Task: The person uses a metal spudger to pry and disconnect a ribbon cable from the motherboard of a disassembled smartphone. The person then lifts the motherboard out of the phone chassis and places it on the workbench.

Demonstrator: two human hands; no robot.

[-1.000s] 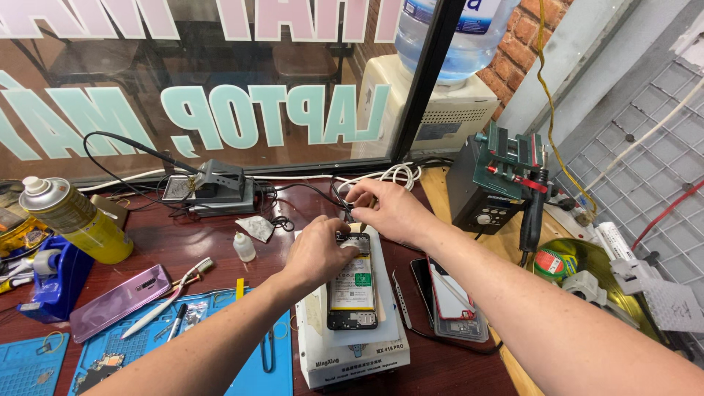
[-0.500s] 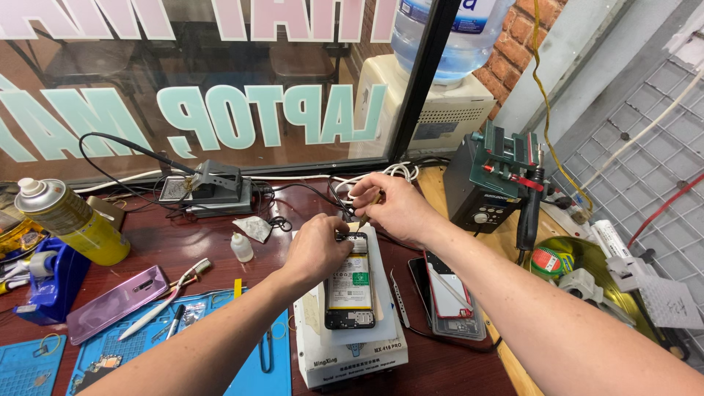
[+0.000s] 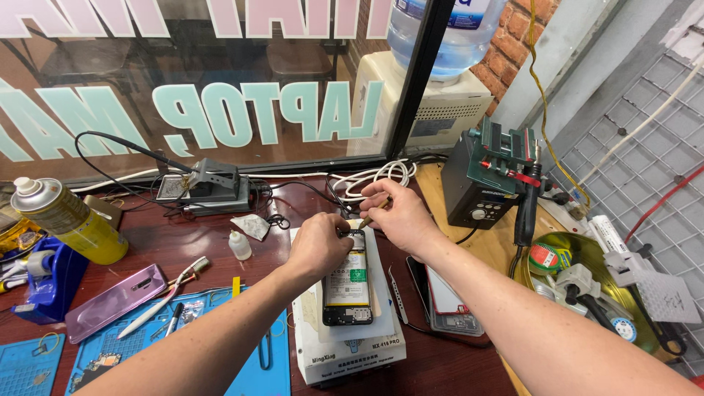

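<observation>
From the head camera, an opened black smartphone with its back cover off (image 3: pixel 347 282), battery and lower circuit board exposed, lies face down on a white box-shaped heating platform (image 3: pixel 350 345) on the dark red wooden tabletop (image 3: pixel 220 246). The left hand (image 3: pixel 317 246) is curled over the phone's top end, fingers pressed down to steady it. The right hand (image 3: pixel 400 216) pinches a thin brown-handled tool (image 3: pixel 370 218), its tip aimed at the phone's upper edge (the tip itself hides behind the left hand).

Judging by this, disassembly is well under way: the back is already off, yet the battery and boards are still seated, so the internal work looks barely begun. A pair of steel tweezers (image 3: pixel 397 294) lies just beside the platform, and a lilac phone back cover (image 3: pixel 116 301) rests well apart to the left, near a white toothbrush (image 3: pixel 165 296).
</observation>
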